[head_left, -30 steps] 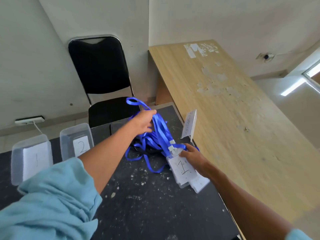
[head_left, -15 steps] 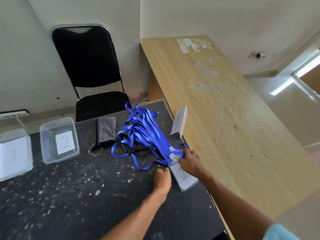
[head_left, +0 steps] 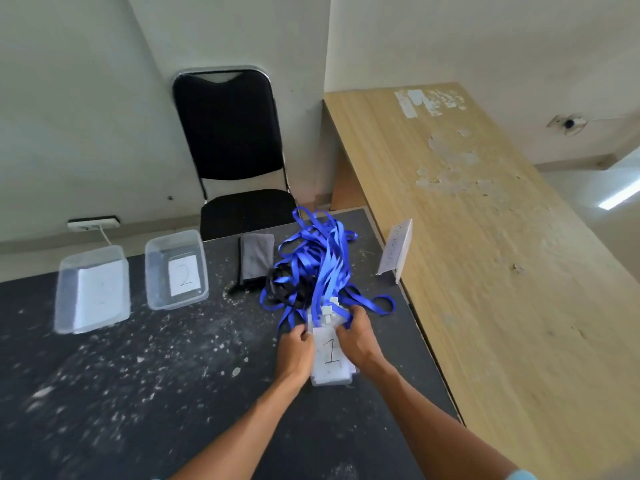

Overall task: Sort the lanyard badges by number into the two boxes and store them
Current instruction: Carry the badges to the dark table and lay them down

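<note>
Badge stack (head_left: 330,360), marked 1: lay on black table (head_left: 138,410), pinched at both edges by left hand (head_left: 294,351) and right hand (head_left: 360,341); blue lanyards (head_left: 322,268) heaped just beyond; box marked 2 (head_left: 154,271) and second box (head_left: 65,292) well apart, leftward.

I cannot read the blurred number on the paper label (head_left: 100,292) in the left box (head_left: 67,296), nor the tiny writing on the folded card (head_left: 394,249), and the top badge (head_left: 330,355) hides those beneath.

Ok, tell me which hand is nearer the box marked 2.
Left. The left hand grips the left edge of the badge stack, on the side facing the box marked 2; the right hand holds its right edge, farther away.
</note>
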